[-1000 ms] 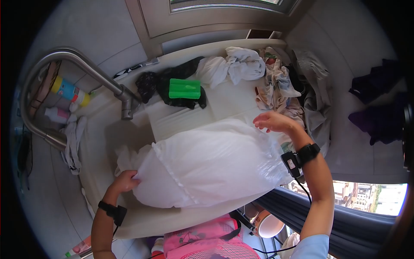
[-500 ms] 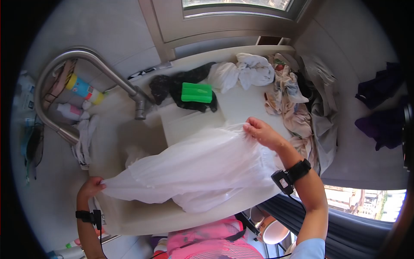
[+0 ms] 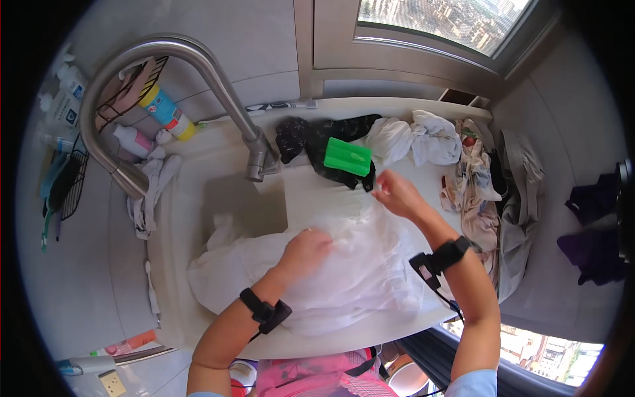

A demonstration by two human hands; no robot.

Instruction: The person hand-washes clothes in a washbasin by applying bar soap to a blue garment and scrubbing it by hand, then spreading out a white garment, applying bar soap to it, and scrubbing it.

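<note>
A white cloth [image 3: 337,284] lies bunched across the front of the pale sink [image 3: 175,264], its left part hanging over the basin. My left hand [image 3: 305,253] is over the middle of this cloth, blurred, so whether its fingers grip anything cannot be made out. At the cloth's upper edge is my right hand [image 3: 398,193], its fingers curled together close to the fabric; what they pinch, if anything, is too small to tell. Just beyond my right hand, a green soap bar or dish [image 3: 347,157] rests on a black lacy cloth [image 3: 317,140].
A curved metal faucet [image 3: 221,83] arches over the left side. White cloths [image 3: 433,137], patterned cloth [image 3: 473,178] and grey cloth [image 3: 522,198] line the back and right. Bottles [image 3: 169,112] stand in a rack at left. A toothbrush [image 3: 152,288] lies on the left edge.
My left hand has let go of the cloth's left end and moved right to its middle. The stretched cloth has dropped into a bunch. The view has shifted.
</note>
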